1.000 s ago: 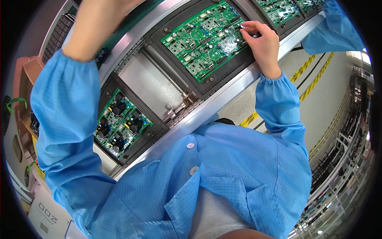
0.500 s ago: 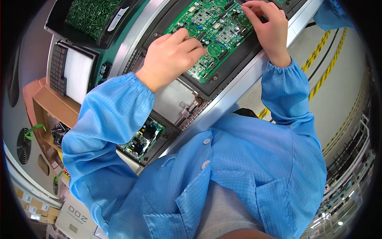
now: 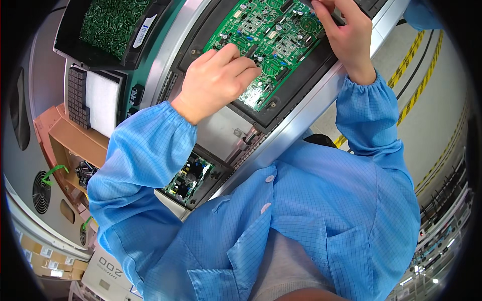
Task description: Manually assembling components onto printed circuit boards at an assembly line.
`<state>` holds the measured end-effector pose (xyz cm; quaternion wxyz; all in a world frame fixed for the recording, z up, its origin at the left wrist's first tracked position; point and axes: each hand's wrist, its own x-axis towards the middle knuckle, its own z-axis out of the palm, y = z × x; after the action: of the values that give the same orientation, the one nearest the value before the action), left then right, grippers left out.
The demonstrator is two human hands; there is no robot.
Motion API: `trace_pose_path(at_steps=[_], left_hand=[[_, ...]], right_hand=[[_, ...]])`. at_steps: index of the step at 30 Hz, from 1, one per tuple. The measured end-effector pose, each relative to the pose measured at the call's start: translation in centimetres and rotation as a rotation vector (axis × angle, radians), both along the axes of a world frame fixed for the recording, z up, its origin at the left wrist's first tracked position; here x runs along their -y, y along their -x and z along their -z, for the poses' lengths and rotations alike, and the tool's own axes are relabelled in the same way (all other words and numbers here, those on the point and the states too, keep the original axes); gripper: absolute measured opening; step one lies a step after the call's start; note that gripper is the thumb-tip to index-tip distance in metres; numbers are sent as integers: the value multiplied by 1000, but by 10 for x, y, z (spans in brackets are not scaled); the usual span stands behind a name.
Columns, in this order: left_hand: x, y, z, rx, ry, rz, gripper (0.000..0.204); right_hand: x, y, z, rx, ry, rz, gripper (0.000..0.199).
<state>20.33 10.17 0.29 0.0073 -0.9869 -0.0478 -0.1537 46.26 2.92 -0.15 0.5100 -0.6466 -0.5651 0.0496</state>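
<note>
The green circuit board [image 3: 271, 45] lies in a black carrier [image 3: 296, 93] on the conveyor rail, directly before the person. The left hand [image 3: 218, 83] rests on its near edge, fingers curled loosely, holding nothing visible; the right hand [image 3: 346, 35] pinches at the board's far side, contents indiscernible. A bin of green parts [image 3: 108, 25] stands to the left.

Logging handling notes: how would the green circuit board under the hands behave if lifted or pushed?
The green circuit board looks flat and thin, so probably stiff and light. Its many upright parts suggest fragility. Seated in the black carrier, it likely would not slide.
</note>
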Motion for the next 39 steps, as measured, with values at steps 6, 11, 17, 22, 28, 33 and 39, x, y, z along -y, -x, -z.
trace_pose_path(at_steps=[6, 11, 17, 22, 28, 33, 39], left_hand=[[4, -3, -2, -27, 20, -42, 21], [3, -8, -4, -9, -56, -55, 12], [12, -11, -11, -152, -201, 26, 8], [27, 30, -52, -120, -158, -202, 32], [-6, 176, -90, -59, -39, -1004, 37], [-46, 253, -80, 39, -93, -1402, 34], [-78, 247, -56, 136, -125, -1449, 12]], right_hand=[[1, -1, 0, -73, 27, -15, 9], [-2, -18, 28, 62, -45, -67, 14], [-5, -19, 28, -17, -73, -73, 14], [0, -20, 17, -3, 13, -132, 16], [-35, 69, -73, 91, -6, -673, 18], [-101, 220, -105, 252, -133, -1099, 24], [-182, 354, -52, 319, -217, -921, 38]])
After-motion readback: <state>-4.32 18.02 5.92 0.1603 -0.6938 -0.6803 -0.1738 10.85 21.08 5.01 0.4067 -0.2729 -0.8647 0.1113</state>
